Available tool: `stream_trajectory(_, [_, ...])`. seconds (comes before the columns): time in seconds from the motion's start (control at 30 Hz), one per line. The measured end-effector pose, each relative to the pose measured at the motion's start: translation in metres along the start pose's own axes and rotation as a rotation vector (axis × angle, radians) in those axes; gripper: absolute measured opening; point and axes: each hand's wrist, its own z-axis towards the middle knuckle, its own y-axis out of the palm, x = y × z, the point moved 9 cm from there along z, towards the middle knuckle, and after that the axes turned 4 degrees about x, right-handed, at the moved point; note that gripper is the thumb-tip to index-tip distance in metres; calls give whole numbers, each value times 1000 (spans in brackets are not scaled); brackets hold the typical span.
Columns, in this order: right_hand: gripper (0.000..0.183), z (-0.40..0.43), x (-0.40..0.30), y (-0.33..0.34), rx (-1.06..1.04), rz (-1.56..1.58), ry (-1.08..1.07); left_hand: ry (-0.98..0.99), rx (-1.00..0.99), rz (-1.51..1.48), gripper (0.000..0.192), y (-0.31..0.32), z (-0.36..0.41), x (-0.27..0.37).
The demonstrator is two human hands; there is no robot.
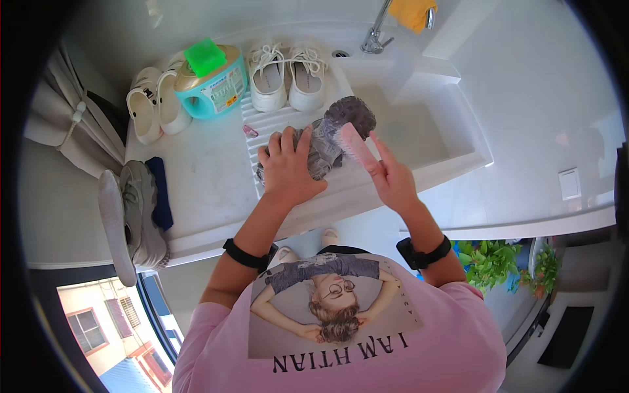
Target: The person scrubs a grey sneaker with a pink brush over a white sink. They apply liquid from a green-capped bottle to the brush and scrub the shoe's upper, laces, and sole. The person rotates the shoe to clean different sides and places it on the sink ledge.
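A wet grey shoe [322, 137] lies on its side across the ridged washboard of the white laundry sink, its dark sole end towards the basin. My left hand [289, 164] presses over the shoe's left part, fingers spread across it and gripping it. In my right hand [393, 179] is a pink scrubbing brush [360, 147], its pale bristles against the shoe's side near the sole. Behind the shoe, a pair of white lace-up sneakers [268, 78] stands on the washboard [250, 118]. A small pink and white piece [249, 131] lies left of the shoe.
Murky water [410, 127] stands in the basin at right, below a chrome faucet [374, 42] and a yellow cloth [413, 12]. On the left counter are white clogs [145, 105], a turquoise detergent bottle [214, 96] topped by a green block [205, 57], another grey shoe [142, 211] and an insole [115, 226].
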Motion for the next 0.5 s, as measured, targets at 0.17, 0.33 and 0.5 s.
stream_trajectory(0.17, [22,57,43,-40,6,-113,-179,19,20,31,98,0,1,5])
stream_trajectory(0.33, [27,104,56,-26,-127,-180,-382,-119,-48,80,95,-4,1,1])
stream_trajectory(0.5, [28,137,40,-26,-62,-244,-636,-363,-144,239,92,11,11,16])
